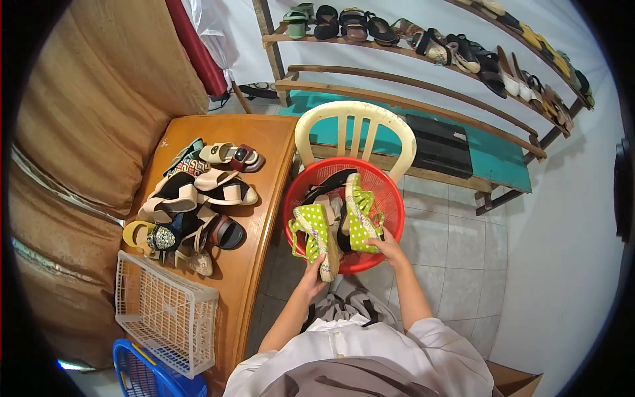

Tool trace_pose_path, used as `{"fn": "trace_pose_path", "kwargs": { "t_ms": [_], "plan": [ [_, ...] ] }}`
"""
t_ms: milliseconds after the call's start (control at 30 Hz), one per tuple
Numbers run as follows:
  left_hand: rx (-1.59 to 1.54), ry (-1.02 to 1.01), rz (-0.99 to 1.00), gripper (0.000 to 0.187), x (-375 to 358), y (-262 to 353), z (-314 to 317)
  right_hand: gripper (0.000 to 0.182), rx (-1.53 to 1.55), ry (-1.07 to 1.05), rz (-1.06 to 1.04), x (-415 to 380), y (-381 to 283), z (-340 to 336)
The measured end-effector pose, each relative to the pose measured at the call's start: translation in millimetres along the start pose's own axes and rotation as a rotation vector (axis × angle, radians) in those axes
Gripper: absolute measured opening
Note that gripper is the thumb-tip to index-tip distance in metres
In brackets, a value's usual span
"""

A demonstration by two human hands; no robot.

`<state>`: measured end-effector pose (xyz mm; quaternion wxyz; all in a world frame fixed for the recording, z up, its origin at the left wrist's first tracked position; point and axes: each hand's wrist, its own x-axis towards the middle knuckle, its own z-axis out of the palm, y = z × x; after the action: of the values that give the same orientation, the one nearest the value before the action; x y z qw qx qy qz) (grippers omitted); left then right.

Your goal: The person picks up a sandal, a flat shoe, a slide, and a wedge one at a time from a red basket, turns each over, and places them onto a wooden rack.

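Observation:
My left hand (313, 278) is closed on the end of a green polka-dot wedge shoe (313, 228) with a woven sole. The matching green shoe (360, 215) is gripped by my right hand (387, 249). Both shoes are over a red plastic basket (394, 198), where a black shoe (334, 184) and other partly hidden footwear lie. The basket rests at a cream plastic chair (405, 142).
On the left, a wooden table (231, 284) holds several sandals (228, 188) and a white plastic crate (165, 311). A blue basket (149, 377) is below it. Shoe racks (397, 47) and a teal bench (506, 165) stand behind the chair.

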<state>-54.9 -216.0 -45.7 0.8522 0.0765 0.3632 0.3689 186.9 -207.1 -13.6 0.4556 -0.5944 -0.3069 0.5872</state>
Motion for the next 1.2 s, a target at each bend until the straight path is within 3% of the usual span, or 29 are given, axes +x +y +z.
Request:
{"fn": "trace_pose_path", "kwargs": {
  "t_ms": [167,267,400,600,767,1000,1133,1200],
  "plan": [
    [0.033,-0.095,0.082,0.059,-38.3,9.0,43.5,0.082,-0.015,-0.065,-0.082,-75.5,-11.9,6.6],
    [0.235,-0.153,0.201,0.062,-53.6,-1.5,75.6,0.082,-0.092,-0.061,-0.232,-108.6,-1.2,6.9],
    [0.329,-0.196,0.248,0.068,-52.9,-24.1,92.0,0.083,0.002,0.071,-0.29,-143.9,-1.6,-3.5],
    [0.435,-0.33,0.163,0.072,-50.7,-48.8,132.9,0.081,0.125,0.217,-0.334,-180.8,-3.7,-38.9],
    [0.67,-0.438,0.25,0.08,-36.4,-81.6,172.9,0.077,0.239,0.261,-0.325,-202.5,-12.4,-84.2],
    [0.774,-0.623,0.13,0.088,-4.3,-157.4,266.2,0.073,0.222,0.368,-0.384,-239.8,-35.0,-191.4],
    [0.734,-0.716,0.207,0.088,4.0,-212.5,327.8,0.076,0.162,0.491,-0.528,-263.6,-43.1,-254.5],
    [0.731,-0.721,0.155,0.088,6.5,-234.2,349.9,0.077,0.158,0.603,-0.621,-274.5,-45.0,-275.4]
  ]
}}
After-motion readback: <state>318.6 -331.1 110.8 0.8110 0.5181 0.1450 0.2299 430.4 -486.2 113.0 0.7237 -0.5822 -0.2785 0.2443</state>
